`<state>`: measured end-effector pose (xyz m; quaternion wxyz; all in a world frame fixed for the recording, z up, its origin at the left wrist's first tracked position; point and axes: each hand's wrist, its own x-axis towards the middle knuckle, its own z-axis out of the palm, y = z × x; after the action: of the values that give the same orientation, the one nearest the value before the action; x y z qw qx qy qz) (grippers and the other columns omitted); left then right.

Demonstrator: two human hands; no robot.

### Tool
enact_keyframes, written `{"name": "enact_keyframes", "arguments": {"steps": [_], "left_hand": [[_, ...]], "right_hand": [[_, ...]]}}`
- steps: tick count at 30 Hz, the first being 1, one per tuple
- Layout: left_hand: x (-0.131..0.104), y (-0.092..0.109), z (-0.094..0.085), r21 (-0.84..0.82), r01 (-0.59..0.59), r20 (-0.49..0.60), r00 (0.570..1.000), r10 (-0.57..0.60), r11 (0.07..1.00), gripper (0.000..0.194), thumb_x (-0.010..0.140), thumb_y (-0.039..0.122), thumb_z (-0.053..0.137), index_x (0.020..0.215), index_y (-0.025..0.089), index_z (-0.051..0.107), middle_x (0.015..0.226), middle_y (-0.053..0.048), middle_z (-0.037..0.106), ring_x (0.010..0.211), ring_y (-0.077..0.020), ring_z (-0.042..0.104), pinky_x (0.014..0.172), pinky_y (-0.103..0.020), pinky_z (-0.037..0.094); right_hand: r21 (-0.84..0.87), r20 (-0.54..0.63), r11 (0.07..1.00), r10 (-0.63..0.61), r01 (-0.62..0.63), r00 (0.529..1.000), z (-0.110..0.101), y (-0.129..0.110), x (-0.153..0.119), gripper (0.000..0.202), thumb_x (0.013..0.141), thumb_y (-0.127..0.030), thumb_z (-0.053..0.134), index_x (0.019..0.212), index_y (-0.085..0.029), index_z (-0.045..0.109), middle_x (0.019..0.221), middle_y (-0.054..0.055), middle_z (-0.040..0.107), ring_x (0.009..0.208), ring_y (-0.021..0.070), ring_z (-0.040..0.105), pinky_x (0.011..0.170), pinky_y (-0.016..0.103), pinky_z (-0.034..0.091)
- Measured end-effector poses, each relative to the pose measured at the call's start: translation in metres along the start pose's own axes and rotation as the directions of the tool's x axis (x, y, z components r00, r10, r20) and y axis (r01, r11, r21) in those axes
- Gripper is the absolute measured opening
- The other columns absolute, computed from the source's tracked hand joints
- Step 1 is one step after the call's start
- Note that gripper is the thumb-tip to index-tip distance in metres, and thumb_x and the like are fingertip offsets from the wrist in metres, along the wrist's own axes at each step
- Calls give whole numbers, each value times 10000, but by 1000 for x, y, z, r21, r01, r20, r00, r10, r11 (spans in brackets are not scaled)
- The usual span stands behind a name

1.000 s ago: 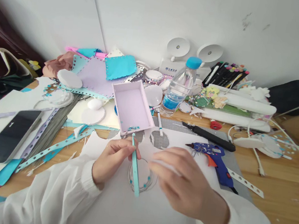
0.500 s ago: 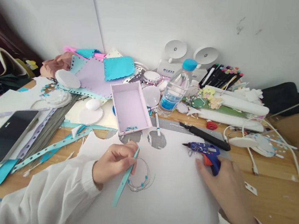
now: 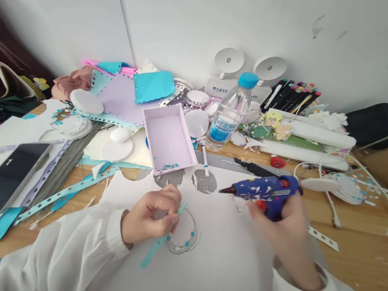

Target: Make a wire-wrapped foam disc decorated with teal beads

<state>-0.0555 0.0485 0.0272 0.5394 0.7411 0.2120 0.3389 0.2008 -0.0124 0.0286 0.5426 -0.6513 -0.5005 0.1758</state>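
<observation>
My left hand (image 3: 157,214) pinches a narrow turquoise strip (image 3: 153,252) together with a thin wire ring (image 3: 189,245) that carries small blue and white pieces. Both hang just over a large white sheet (image 3: 225,267). In my right hand (image 3: 290,237) is a blue glue gun (image 3: 262,191) with an orange trigger, raised above the sheet with its nozzle pointing left. My fingers wrap its handle, and the thumb is near the trigger.
A lilac box (image 3: 170,138) with small turquoise scraps stands ahead, beside a water bottle (image 3: 229,112). Behind the glue gun lies a black cutter (image 3: 248,165). A phone (image 3: 10,175) rests on papers at left. A white cable (image 3: 380,187) curves along the right.
My right hand has closed round the glue gun and lifted it from the sheet, toward the left. The turquoise strip in my left hand has tilted a little.
</observation>
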Motion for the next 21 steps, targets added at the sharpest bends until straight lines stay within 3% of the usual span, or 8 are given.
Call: {"name": "enact_keyframes", "arguments": {"steps": [5,11,21], "left_hand": [[2,0,2,23,-54,-2,999,54,998,367,859,241,489,500,174,453,469,-8,485,575,-139,388,671,-328,367],[2,-2,3,24,-49,18,999,49,998,305,802,160,496,502,169,443,479,5,453,566,-127,381,672,-327,375],[4,1,3,48,-37,34,999,36,998,290,784,139,495,501,176,446,476,-7,455,628,-153,412,658,-320,388]], "right_hand": [[22,55,994,102,-103,993,28,3,-24,355,639,-174,690,876,-260,440,637,-65,545,462,108,510,419,220,460],[-3,-15,992,126,-126,992,24,5,-30,383,605,-144,673,906,-247,461,719,-37,571,504,111,539,428,219,478],[-88,-5,993,73,-73,997,24,0,-32,432,589,-157,670,973,-223,484,843,13,584,547,115,552,422,216,470]]}}
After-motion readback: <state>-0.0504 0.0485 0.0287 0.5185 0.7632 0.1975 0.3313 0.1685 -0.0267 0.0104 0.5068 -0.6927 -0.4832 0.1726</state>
